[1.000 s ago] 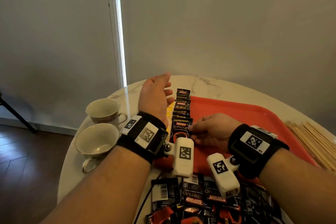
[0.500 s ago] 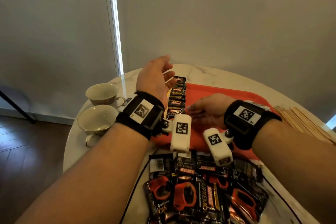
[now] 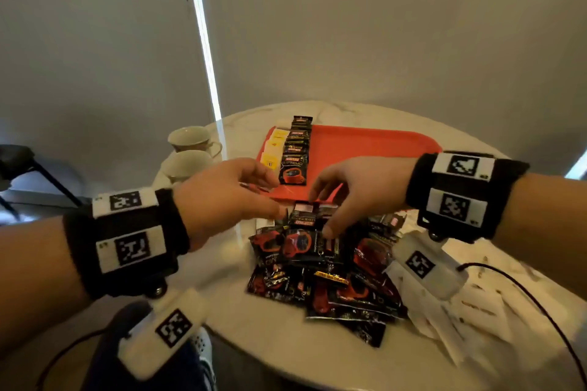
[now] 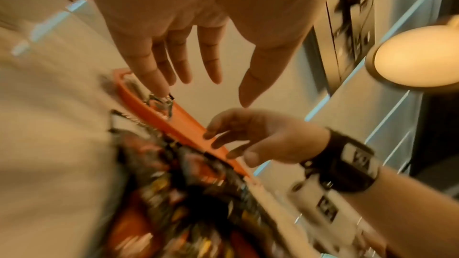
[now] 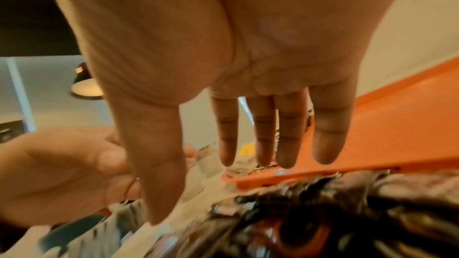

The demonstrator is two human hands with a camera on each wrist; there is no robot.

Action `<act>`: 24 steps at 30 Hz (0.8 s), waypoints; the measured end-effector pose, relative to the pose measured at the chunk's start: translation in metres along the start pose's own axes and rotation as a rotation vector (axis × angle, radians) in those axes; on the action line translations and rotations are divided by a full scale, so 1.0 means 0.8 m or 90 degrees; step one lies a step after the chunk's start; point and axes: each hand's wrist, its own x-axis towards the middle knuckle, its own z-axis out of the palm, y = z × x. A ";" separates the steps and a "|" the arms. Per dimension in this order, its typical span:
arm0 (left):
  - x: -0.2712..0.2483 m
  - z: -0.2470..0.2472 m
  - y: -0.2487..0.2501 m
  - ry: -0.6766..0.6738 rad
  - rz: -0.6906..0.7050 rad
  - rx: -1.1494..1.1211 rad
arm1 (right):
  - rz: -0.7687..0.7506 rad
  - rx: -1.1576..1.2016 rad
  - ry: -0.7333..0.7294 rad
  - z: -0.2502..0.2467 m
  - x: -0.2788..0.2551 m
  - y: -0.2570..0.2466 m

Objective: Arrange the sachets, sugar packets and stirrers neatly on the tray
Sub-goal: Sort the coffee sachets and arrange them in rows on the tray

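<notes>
A red tray [image 3: 374,146] lies at the table's far side. Along its left edge runs a row of black coffee sachets [image 3: 297,149], with yellow sugar packets [image 3: 273,149] beside them. A loose pile of black sachets [image 3: 320,267] lies on the table in front of the tray. My left hand [image 3: 257,190] hovers at the tray's near left corner, fingers straight and empty. My right hand [image 3: 324,213] reaches down over the top sachet [image 3: 306,217] of the pile. Its fingers are extended and its thumb is at the sachet's near edge, holding nothing. No stirrers are in view.
Two white teacups [image 3: 190,149] stand left of the tray near the table's edge. White paper packets [image 3: 476,314] lie scattered at the right front, with a black cable [image 3: 521,289] across them. The tray's right part is bare red surface.
Both hands have drawn back from the sachet row on the tray to the pile in front of it. The left hand came down from its raised pose. The view pulled back.
</notes>
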 end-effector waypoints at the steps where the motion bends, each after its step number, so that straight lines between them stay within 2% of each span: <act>1: -0.012 -0.001 -0.006 -0.025 -0.020 0.070 | -0.017 -0.025 -0.016 0.006 -0.014 -0.007; 4: -0.038 0.001 -0.015 -0.116 -0.072 0.248 | -0.031 -0.098 -0.090 0.024 -0.048 -0.020; 8: -0.043 0.014 -0.017 -0.166 -0.015 0.385 | -0.035 -0.257 -0.130 0.046 -0.058 -0.025; 11: -0.033 0.023 -0.026 -0.160 -0.006 0.426 | -0.040 -0.286 -0.080 0.053 -0.049 -0.029; 14: -0.019 0.026 -0.038 -0.105 -0.011 0.480 | -0.050 -0.269 -0.009 0.052 -0.037 -0.033; 18: -0.009 0.025 -0.041 -0.050 -0.011 0.471 | -0.072 -0.225 0.073 0.055 -0.022 -0.036; 21: -0.005 0.023 -0.039 -0.032 0.001 0.497 | -0.078 -0.213 0.086 0.056 -0.012 -0.039; 24: 0.001 0.021 -0.036 -0.058 0.002 0.502 | -0.082 -0.216 0.076 0.052 -0.007 -0.044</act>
